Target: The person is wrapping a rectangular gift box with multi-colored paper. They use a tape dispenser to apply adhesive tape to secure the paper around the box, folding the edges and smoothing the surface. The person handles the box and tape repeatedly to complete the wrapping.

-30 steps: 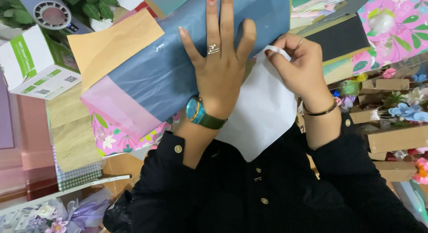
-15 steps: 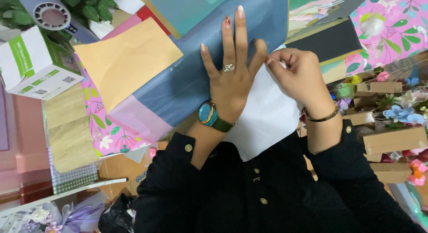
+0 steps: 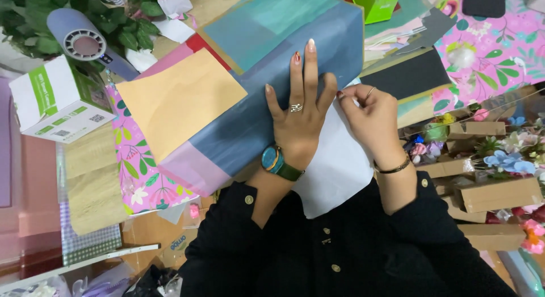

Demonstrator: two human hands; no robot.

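— Left hand (image 3: 299,118) lies flat, fingers spread apart, pressing on the blue-grey paper (image 3: 267,124). And the other one?

— Right hand (image 3: 368,116) pinches its fingertips together on the edge of the white sheet (image 3: 335,172), just beside the blue paper.

— Any packages?

— One white box with green label (image 3: 54,101) stands at far left, near the plant (image 3: 34,19). Brown cardboard boxes (image 3: 494,189) with flowers crowd the right edge; little free room there.

A cluttered wooden worktable (image 3: 96,178) in soft, even light; leafy green plant (image 3: 34,24) at the far corner.
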